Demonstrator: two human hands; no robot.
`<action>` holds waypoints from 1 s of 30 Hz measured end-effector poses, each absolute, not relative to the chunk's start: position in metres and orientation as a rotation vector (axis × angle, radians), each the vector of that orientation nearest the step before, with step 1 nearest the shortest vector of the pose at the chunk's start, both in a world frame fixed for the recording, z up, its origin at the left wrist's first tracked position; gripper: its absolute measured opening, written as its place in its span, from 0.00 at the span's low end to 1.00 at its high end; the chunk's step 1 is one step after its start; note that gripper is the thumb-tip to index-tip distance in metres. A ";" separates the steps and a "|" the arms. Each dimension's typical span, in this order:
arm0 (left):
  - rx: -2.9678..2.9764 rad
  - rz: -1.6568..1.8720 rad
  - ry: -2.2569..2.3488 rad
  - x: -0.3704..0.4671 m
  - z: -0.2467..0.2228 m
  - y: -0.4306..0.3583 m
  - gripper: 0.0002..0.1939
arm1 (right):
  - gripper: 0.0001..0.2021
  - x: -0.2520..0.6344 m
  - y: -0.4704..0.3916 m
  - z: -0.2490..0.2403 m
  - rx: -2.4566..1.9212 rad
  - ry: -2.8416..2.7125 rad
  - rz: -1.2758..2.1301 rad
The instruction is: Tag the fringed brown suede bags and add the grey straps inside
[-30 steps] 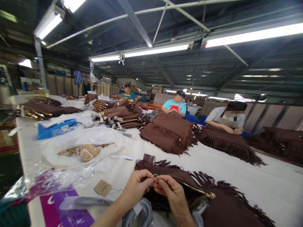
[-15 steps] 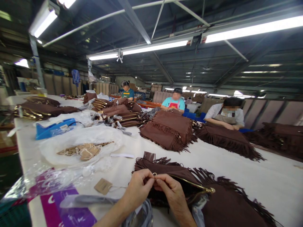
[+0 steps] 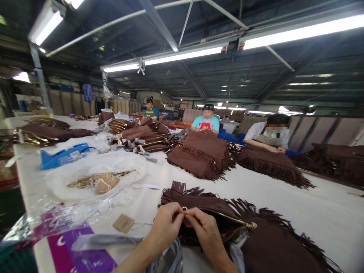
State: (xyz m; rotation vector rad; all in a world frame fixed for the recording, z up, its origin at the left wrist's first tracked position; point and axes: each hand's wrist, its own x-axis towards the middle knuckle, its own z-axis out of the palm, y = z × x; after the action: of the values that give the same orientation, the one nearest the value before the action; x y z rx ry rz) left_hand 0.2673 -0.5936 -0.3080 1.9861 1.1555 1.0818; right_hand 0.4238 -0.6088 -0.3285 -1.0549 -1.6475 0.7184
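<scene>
Right now, the left hand and the right hand meet at their fingertips over the open top of a brown fringed bag, which lies on the near side of the pale worktop. Each grip is pinched closed on a small pale loop, which shows just above the fingertips; its finer detail is too small to tell. A gold zipper edges the bag's opening, running right from behind the right hand. Just left of the left wrist lies a square brown tag, its white string reaching toward that hand. Grey wrapped straps bunch beneath the forearms. Farther left, more tags with strings rest on a white plastic sheet, near a blue tape dispenser. Beyond the hands sits a stack of fringed bags, and three people work along the far side.
</scene>
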 end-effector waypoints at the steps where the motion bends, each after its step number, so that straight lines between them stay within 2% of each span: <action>1: 2.034 1.068 1.190 0.267 -0.308 -0.595 0.09 | 0.14 0.424 -0.610 -0.327 -1.058 -1.701 0.658; 9: 2.145 0.987 1.427 0.271 -0.309 -0.604 0.08 | 0.12 0.414 -0.616 -0.328 -1.061 -1.713 0.564; 13: 2.044 1.025 1.405 0.272 -0.309 -0.601 0.08 | 0.15 0.406 -0.614 -0.337 -1.077 -1.426 0.829; 17: 2.029 1.014 1.370 0.269 -0.311 -0.596 0.08 | 0.23 0.405 -0.612 -0.342 -1.019 -1.203 1.086; 20: 2.044 1.004 1.351 0.267 -0.311 -0.594 0.08 | 0.21 0.406 -0.611 -0.342 -0.978 -1.185 1.165; 26: 2.081 0.974 1.336 0.267 -0.313 -0.595 0.08 | 0.17 0.410 -0.613 -0.341 -1.004 -1.271 1.106; 30: 2.126 0.907 1.396 0.268 -0.312 -0.597 0.08 | 0.16 0.411 -0.613 -0.342 -1.081 -1.445 0.888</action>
State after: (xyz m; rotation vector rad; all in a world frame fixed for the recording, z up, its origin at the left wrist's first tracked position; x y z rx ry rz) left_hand 0.2680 -0.5972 -0.3121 2.1263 1.3958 0.9073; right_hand 0.4114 -0.6132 -0.3418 -1.0808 -1.4450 0.8881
